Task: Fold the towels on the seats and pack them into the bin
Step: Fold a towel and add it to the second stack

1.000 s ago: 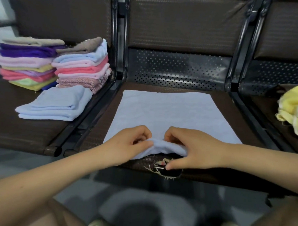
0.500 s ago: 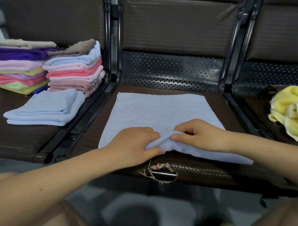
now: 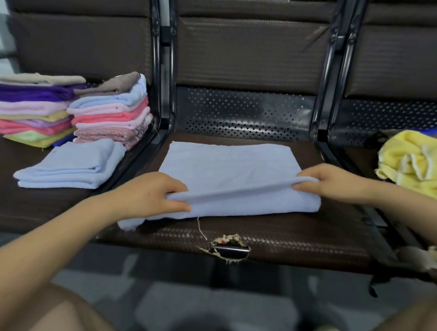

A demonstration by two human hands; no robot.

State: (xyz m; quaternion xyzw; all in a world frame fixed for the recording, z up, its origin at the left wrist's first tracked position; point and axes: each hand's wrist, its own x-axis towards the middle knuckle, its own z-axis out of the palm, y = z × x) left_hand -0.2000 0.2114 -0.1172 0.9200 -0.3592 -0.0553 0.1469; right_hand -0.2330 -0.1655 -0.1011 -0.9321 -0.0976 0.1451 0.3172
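Left of the left hand point(image 3: 149, 195) sit folded stacks point(image 3: 69, 108) and a blue pile point(image 3: 69, 165); that hand pinches the towel point(image 3: 230, 174) at its raised near fold on the middle seat point(image 3: 289, 239), the right hand point(image 3: 337, 183) pinches the fold's other end, and a yellow towel point(image 3: 415, 163) lies just right of it.

I see my left hand point(image 3: 149, 195) at about nine o'clock of centre, fingers curled, thumb below, pinching a fabric edge. My right hand point(image 3: 334, 183) sits at three o'clock, pinching likewise. Both bare forearms reach in from the lower corners, at seven and four o'clock, knuckles up.
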